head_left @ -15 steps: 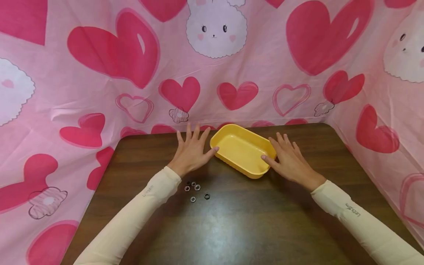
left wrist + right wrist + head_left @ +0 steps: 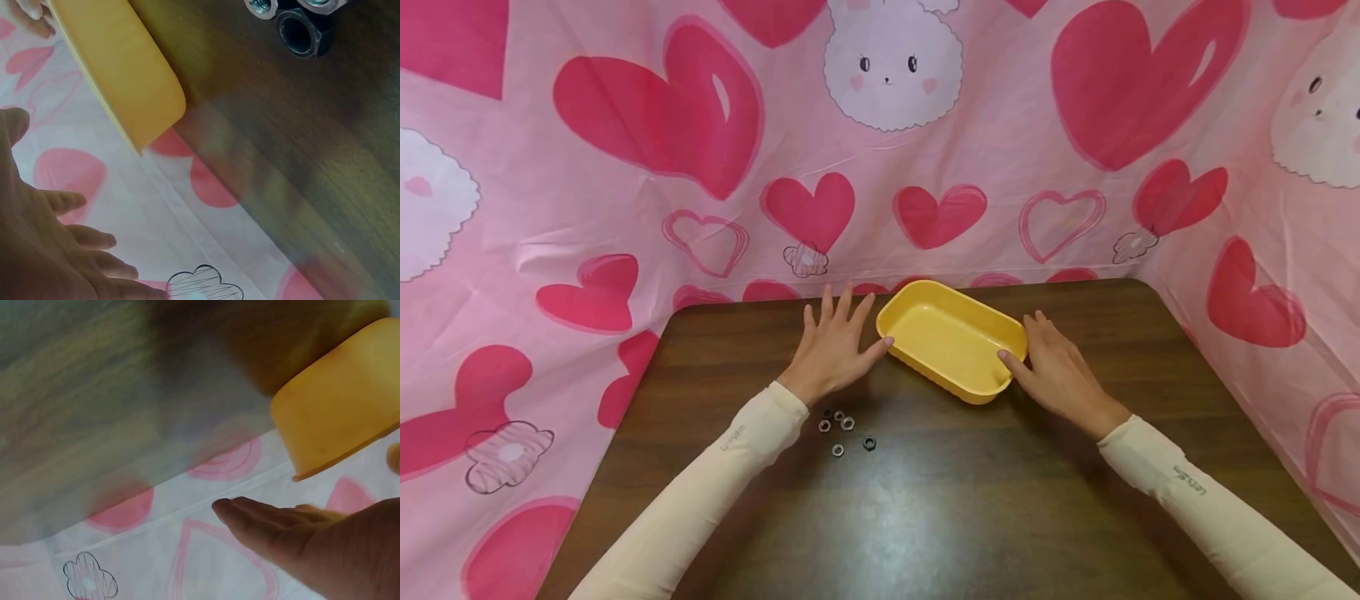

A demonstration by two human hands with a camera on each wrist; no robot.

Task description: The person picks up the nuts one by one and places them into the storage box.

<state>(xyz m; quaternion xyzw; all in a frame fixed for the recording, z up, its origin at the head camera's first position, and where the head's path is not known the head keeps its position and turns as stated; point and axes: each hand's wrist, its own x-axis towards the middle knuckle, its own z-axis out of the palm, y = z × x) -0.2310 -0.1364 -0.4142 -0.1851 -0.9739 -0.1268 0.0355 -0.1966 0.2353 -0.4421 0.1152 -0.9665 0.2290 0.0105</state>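
A yellow rectangular tray (image 2: 940, 350) sits at an angle near the table's back edge. My left hand (image 2: 832, 348) is spread beside its left end, thumb tip close to the rim; whether it touches cannot be told. At the right end is my right hand (image 2: 1060, 367), fingers extended, thumb by the rim. In the right wrist view this hand (image 2: 312, 540) appears apart from the tray (image 2: 340, 400). Several small metal hex nuts (image 2: 847, 423) lie loose on the table, nearer me than the left hand. A black nut (image 2: 303, 34) shows up close in the left wrist view.
The brown wooden table (image 2: 880, 517) ends at the back against a pink cloth (image 2: 865, 150) printed with hearts, which also hangs along both sides. Cream sleeves (image 2: 700, 492) cover both forearms.
My right hand has shifted slightly and its fingers have drawn closer together, less spread than before. The left hand, tray and nuts stay nearly the same.
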